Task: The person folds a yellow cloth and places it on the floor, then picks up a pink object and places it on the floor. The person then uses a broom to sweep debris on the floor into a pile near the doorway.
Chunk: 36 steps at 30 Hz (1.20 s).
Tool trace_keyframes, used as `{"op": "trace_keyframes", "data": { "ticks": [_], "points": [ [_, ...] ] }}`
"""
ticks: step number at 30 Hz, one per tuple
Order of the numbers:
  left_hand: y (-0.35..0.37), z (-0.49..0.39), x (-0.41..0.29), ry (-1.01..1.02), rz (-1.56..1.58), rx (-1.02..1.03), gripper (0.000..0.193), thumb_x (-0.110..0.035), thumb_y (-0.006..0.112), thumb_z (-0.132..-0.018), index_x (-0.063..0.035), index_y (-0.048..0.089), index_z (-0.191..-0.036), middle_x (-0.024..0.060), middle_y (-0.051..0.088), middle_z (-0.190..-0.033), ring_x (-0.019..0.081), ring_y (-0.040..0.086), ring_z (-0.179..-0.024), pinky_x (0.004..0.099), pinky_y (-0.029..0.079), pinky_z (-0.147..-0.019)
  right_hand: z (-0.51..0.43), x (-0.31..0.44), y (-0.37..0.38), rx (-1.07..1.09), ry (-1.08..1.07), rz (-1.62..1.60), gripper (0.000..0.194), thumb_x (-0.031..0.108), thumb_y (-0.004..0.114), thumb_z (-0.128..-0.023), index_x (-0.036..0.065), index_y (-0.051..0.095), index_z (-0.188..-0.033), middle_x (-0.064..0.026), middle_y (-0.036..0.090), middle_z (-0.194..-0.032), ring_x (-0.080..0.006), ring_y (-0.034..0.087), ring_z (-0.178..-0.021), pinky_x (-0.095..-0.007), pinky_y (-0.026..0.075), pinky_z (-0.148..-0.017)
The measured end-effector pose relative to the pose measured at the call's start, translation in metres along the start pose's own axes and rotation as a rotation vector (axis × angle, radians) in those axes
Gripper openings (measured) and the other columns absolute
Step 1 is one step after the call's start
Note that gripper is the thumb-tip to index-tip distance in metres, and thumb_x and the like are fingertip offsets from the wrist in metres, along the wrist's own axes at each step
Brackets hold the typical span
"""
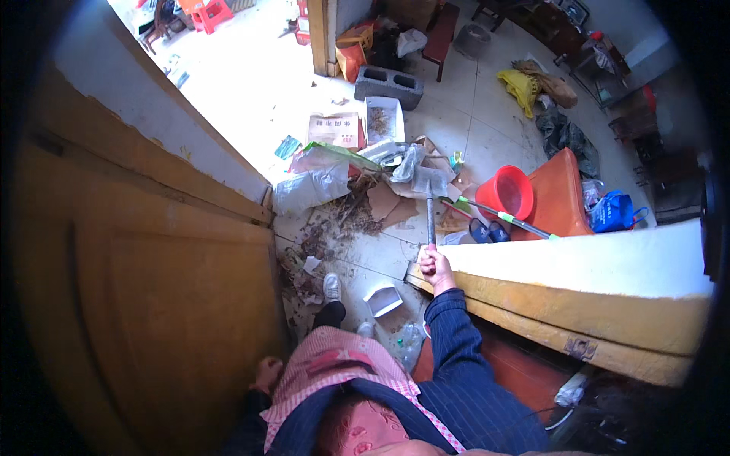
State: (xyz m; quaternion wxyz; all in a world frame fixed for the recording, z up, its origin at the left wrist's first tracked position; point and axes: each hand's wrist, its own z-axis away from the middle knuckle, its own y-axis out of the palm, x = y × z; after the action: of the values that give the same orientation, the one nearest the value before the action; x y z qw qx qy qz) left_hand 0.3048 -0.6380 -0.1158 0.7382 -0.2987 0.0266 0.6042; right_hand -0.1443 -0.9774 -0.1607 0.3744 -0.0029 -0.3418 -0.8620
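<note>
My right hand is closed around the handle of a long-handled metal tool, whose flat blade rests at the edge of a litter heap on the tiled floor. Plastic bags, torn cardboard and dark debris make up the heap. Low at my left side is my left hand, near the wooden door; its fingers are too dim to read. A small open white box lies by my feet, with a clear plastic bottle below it.
Beyond the heap are a white box lid with debris and a grey hollow block. To the right, a red bucket, an orange stool, slippers and a green-jointed pole lie beyond the wall end.
</note>
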Motion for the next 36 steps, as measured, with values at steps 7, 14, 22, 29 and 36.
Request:
{"op": "trace_keyframes", "data": {
  "ticks": [7,14,22,29,36],
  "points": [
    [-0.036,-0.073,-0.087,0.102,0.427,0.180,0.022,-0.012,0.054,-0.082,0.0021,0.057,-0.099,0.0092,0.061,-0.083,0.0165,0.059,-0.075,0.0274,0.048,-0.064,0.069,-0.051,0.011,-0.152,0.128,-0.015,0.014,0.008,0.050,-0.083,0.018,0.041,-0.079,0.0067,0.034,-0.060,-0.0007,0.030,-0.043,-0.0159,0.022,-0.037],
    [-0.049,-0.087,-0.119,-0.035,0.303,0.229,0.022,-0.012,0.053,-0.083,0.0029,0.057,-0.098,0.0101,0.061,-0.083,0.0178,0.060,-0.070,0.0286,0.049,-0.061,0.075,-0.105,0.008,-0.246,0.398,-0.161,0.019,0.002,0.048,-0.081,0.017,0.040,-0.072,0.0065,0.034,-0.057,-0.0015,0.031,-0.043,-0.0164,0.023,-0.038],
    [-0.059,-0.101,-0.096,-0.098,0.322,0.204,0.022,-0.013,0.054,-0.081,0.0027,0.056,-0.097,0.0105,0.061,-0.082,0.0166,0.058,-0.067,0.0276,0.047,-0.059,0.010,-0.106,0.011,-0.284,0.400,-0.113,0.024,0.006,0.050,-0.079,0.014,0.036,-0.061,0.0029,0.036,-0.052,-0.0052,0.032,-0.042,-0.0178,0.024,-0.037],
    [-0.067,-0.101,-0.111,-0.059,0.275,0.242,0.020,-0.010,0.054,-0.082,0.0015,0.054,-0.099,0.0095,0.060,-0.082,0.0169,0.058,-0.067,0.0283,0.047,-0.057,-0.109,-0.024,0.048,-0.170,0.353,-0.106,0.024,0.009,0.048,-0.074,0.014,0.032,-0.057,0.0033,0.037,-0.049,-0.0065,0.036,-0.039,-0.0190,0.028,-0.035],
    [-0.086,-0.093,-0.105,0.044,0.131,0.171,0.020,-0.012,0.055,-0.083,0.0009,0.056,-0.098,0.0092,0.061,-0.084,0.0152,0.058,-0.066,0.0265,0.047,-0.059,-0.133,0.010,0.044,-0.142,0.187,0.068,0.026,0.010,0.050,-0.075,0.016,0.031,-0.058,0.0054,0.034,-0.050,-0.0034,0.030,-0.038,-0.0173,0.024,-0.035]
  ]
}}
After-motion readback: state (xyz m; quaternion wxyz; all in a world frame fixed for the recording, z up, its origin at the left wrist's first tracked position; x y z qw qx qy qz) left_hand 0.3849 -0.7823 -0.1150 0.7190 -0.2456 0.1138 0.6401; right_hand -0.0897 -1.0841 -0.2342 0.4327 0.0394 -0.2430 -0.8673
